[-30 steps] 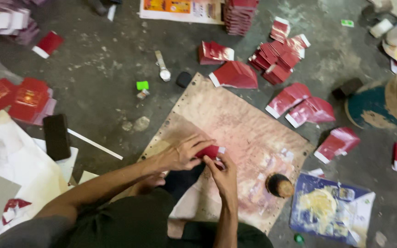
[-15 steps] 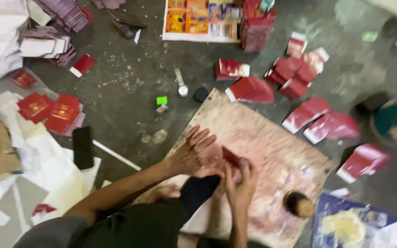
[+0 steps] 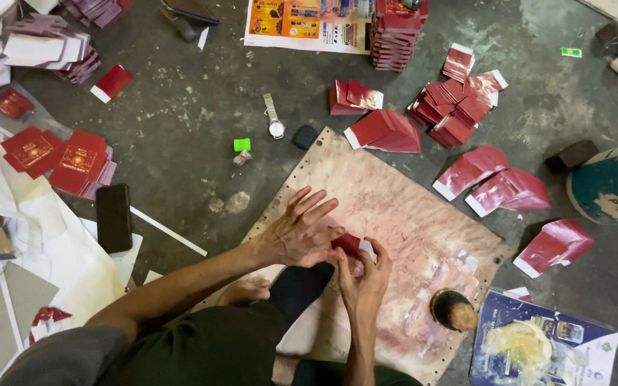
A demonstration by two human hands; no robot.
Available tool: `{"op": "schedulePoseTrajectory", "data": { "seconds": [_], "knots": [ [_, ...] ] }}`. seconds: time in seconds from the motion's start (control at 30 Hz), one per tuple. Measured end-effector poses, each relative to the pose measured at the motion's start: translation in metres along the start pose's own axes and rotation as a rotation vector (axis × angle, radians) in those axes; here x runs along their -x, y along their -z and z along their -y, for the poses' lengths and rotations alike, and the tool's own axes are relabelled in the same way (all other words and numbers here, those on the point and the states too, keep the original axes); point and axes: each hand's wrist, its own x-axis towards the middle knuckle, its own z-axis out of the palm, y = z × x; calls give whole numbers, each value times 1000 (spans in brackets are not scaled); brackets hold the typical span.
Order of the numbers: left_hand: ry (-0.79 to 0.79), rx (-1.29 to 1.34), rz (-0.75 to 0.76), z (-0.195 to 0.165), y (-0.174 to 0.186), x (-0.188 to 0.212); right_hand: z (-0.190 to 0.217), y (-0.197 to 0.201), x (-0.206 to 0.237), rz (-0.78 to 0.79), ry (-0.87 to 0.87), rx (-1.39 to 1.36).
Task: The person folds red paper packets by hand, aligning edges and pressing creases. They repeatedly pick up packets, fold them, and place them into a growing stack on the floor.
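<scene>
Both hands worked one small dark-red glossy paper cover (image 3: 347,244), which lay on the stained pinkish cardboard work sheet (image 3: 409,214) right at the person's knees. The left hand (image 3: 302,232) lay flat on it, fingers spread & open, pressing rather than pinching. The right hand (image 3: 364,275) came up from below w/ fingertips closed on the cover's near edge, by a sliver of white lining.

To do this step well, judging by the pose: keep the flat palm steady so the piece can't slide, & run the fingertips along the fold w/ even pressure; sticky fingers could smear the gloss.

The cover looked small, folded, shiny red outside, white inside, mostly hidden under the palm.

Just right of the grip & nearer the body sat a round dark glue pot (image 3: 453,309), then a blue printed sheet w/ a yellowish paste blob (image 3: 538,343). Beyond the grip lay a silver wristwatch (image 3: 274,121) & a small green cap (image 3: 242,144). Farther off, loose red covers (image 3: 459,107) were scattered, w/ a tall stack of red covers (image 3: 397,32) farthest.
</scene>
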Motion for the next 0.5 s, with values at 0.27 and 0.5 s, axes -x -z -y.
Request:
{"op": "schedulePoseTrajectory", "data": {
  "seconds": [0.27, 0.5],
  "knots": [
    [698, 850, -243, -16, 12, -30, -53, -21, 8, 59, -434, -499],
    [1550, 2177, -902, 36, 13, -35, -59, -7, -3, 7, -821, -1234]
  ]
}}
